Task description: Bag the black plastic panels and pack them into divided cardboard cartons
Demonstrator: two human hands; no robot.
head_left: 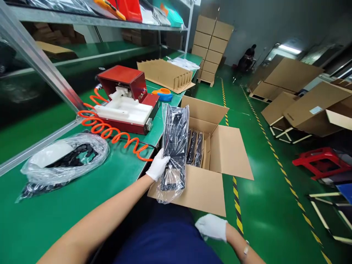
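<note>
My left hand [158, 165], in a white glove, is closed on a black part wrapped in a clear plastic bag [175, 146]. It holds the bagged part over the left side of an open cardboard box [217, 154] standing beside the green workbench [82, 190]. Inside the box, more bagged black parts [194, 146] stand upright between cardboard dividers. My right hand [211, 226], also gloved, rests low near my lap below the box's front flap, fingers curled, holding nothing I can see.
On the bench sit a red-and-white fixture [125, 101] with an orange coiled hose [110, 134], a plastic bag of black parts [64, 159], cardboard dividers [166, 75] and a tape dispenser [163, 94]. Cardboard boxes [302, 99] and a red stool [321, 161] stand on the floor at right. A person [247, 58] is far back.
</note>
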